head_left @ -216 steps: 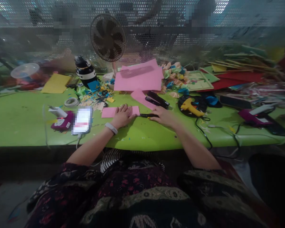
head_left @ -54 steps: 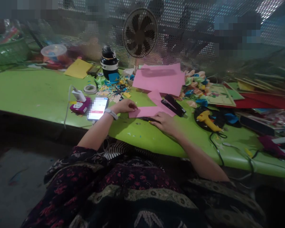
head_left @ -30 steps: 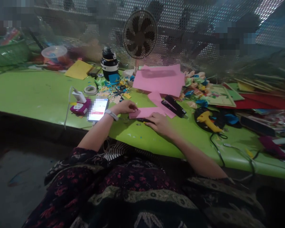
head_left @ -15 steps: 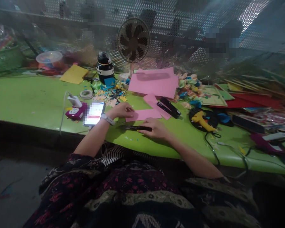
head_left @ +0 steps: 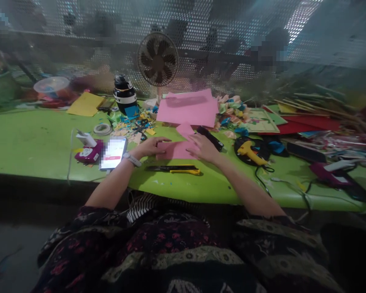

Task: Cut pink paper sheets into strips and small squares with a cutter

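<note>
A small pink paper strip (head_left: 175, 150) lies on the green table (head_left: 36, 142) in front of me. My left hand (head_left: 151, 145), with a white wristband, rests its fingers flat on the strip's left end. My right hand (head_left: 203, 147) lies on the strip's right end with fingers stretched out. A black and yellow utility knife (head_left: 173, 169) lies free on the table just in front of both hands.
A lit phone (head_left: 113, 152) and a purple charger (head_left: 87, 153) lie left of my hands. Behind are a black stapler (head_left: 211, 138), pink sheets (head_left: 187, 108), paper scraps (head_left: 131, 124), a tape roll (head_left: 102, 129), a fan (head_left: 157, 61) and a dark bottle (head_left: 124, 95). A yellow glue gun (head_left: 248, 149) sits right.
My right hand has put the knife down on the table and moved up onto the pink strip. The left hand stays on the strip. The camera has swung slightly right.
</note>
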Motion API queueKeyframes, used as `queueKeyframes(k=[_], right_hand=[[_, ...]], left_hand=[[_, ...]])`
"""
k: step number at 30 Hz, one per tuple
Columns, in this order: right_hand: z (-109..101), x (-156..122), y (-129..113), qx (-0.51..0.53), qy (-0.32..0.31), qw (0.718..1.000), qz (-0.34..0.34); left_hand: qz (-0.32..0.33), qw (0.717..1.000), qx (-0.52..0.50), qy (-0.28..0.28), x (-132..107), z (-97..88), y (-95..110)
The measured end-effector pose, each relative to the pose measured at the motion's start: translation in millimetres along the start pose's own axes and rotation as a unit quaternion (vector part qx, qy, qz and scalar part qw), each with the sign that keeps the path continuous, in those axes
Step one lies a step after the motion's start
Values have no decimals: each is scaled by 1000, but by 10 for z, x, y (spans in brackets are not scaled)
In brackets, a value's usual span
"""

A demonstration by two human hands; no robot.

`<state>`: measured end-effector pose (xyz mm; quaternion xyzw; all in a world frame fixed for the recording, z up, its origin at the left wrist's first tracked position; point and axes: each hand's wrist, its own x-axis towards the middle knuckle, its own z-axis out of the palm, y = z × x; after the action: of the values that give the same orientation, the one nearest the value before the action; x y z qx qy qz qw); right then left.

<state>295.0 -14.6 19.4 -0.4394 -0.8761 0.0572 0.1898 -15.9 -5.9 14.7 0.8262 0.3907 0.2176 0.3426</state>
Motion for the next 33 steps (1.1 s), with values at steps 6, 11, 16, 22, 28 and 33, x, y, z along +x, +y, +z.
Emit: queueKeyframes(k=[6, 11, 16, 22, 28, 33], right_hand=[[-19, -4, 105, 19, -18, 998, 54], [-156, -13, 214, 70, 8, 991, 113], [-255, -29, 316, 75, 30, 983, 167], [-222, -75, 628, 70, 151, 965, 201], [-188, -128, 770, 57, 117, 970, 207], [-146, -126, 725, 67, 75, 971, 215]], left_hand=[[-23, 995, -83, 59, 95, -68, 111], [-89, 953, -255, 136, 326, -105, 236], [-190, 921, -328, 89, 653, -13, 296], [-228, 915, -313, 108, 882, 11, 215], [-232, 936, -260, 57, 982, -57, 62], [-226, 951, -203, 54, 1147, -49, 39]])
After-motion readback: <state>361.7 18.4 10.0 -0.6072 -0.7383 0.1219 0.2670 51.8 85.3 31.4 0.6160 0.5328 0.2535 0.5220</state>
